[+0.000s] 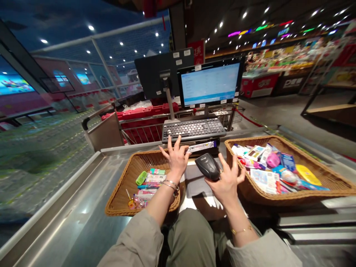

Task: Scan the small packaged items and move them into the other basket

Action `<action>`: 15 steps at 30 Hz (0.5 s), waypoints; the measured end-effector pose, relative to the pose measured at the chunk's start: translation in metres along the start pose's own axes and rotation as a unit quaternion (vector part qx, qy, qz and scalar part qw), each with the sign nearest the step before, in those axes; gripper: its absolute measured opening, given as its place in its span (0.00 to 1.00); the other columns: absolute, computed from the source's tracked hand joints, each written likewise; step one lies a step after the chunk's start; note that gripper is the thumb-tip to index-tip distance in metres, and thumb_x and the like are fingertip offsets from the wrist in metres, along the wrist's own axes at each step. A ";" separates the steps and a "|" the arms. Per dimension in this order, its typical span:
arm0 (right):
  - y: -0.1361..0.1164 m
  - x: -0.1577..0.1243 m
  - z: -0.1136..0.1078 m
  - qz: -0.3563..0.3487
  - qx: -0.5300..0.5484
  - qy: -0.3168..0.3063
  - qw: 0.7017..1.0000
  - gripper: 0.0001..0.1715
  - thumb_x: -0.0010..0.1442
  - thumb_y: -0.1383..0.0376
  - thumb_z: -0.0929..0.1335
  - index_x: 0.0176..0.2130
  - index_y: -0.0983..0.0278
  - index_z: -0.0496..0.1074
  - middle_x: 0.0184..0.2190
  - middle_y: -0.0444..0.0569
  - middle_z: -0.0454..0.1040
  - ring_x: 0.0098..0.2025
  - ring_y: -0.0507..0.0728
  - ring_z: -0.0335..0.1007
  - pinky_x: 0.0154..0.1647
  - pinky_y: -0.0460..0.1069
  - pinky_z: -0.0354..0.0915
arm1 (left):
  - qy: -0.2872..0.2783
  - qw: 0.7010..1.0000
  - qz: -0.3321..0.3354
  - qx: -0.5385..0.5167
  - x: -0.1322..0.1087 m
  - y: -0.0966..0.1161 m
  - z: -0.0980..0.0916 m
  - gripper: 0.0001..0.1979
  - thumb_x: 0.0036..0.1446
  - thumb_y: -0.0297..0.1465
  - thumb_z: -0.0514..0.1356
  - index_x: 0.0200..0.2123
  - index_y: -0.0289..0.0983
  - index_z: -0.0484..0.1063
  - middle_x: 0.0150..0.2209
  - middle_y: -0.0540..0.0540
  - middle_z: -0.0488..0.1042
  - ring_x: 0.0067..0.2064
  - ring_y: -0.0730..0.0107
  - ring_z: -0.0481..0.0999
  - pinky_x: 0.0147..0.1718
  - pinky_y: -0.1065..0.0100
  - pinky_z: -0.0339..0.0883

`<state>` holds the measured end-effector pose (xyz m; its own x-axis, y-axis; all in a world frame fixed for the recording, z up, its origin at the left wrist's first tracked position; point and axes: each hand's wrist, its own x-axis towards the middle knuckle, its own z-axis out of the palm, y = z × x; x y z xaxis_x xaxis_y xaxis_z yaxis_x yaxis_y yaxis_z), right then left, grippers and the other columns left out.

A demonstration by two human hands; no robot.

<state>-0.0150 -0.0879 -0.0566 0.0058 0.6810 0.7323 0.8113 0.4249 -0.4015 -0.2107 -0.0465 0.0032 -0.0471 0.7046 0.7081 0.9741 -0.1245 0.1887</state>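
Observation:
My left hand (pixel 177 160) is in front of the keyboard (pixel 194 128), with its outer fingers spread. Its thumb side is closed on the near end of a slim clear-wrapped package (pixel 202 146) that looks like a pen. In my right hand (pixel 228 181) is a black barcode scanner (pixel 208 166), gripped between thumb and forefinger while the other fingers stand apart. Below my left wrist, a wicker basket (pixel 120 193) holds several wrapped pens and a green item (pixel 141 178). Another wicker basket (pixel 280 139), right of my right hand, is full of small packaged goods.
A lit monitor (pixel 210 84) stands behind the keyboard, beside a second screen (pixel 155 74) turned away. A metal counter (pixel 80 207) runs along the left. Beyond are a shopping cart (pixel 141 129) with red crates and, at far right, a rack (pixel 328 104).

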 end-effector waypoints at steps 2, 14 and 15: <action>0.000 0.001 -0.001 0.000 0.000 0.002 1.000 0.13 0.52 0.53 0.74 0.33 0.60 0.78 0.66 0.53 0.68 0.75 0.79 0.40 0.65 0.82 0.33 | 0.001 1.000 0.001 -0.003 -0.003 -0.001 0.003 0.07 0.61 0.36 0.65 0.42 0.46 0.79 0.70 0.46 0.64 0.75 0.37 0.47 0.65 0.23 0.17; -0.001 0.001 -0.002 -0.010 0.006 0.000 1.000 0.14 0.52 0.54 0.73 0.37 0.59 0.79 0.63 0.52 0.71 0.75 0.78 0.42 0.67 0.80 0.31 | 0.011 1.000 -0.002 -0.011 -0.008 -0.002 0.010 0.08 0.60 0.37 0.66 0.43 0.47 0.79 0.69 0.47 0.66 0.75 0.38 0.47 0.66 0.25 0.20; -0.001 0.002 -0.002 -0.010 0.007 -0.002 1.000 0.14 0.52 0.54 0.74 0.37 0.59 0.79 0.63 0.52 0.71 0.75 0.78 0.42 0.67 0.80 0.31 | 0.013 1.000 -0.001 -0.011 -0.008 -0.002 0.010 0.07 0.60 0.37 0.66 0.43 0.47 0.79 0.69 0.47 0.66 0.75 0.38 0.48 0.66 0.25 0.20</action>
<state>-0.0146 -0.0882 -0.0541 -0.0120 0.6743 0.7384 0.8026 0.4469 -0.3951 -0.2102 -0.0451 -0.0101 -0.0547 0.6865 0.7251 0.9689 -0.1390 0.2046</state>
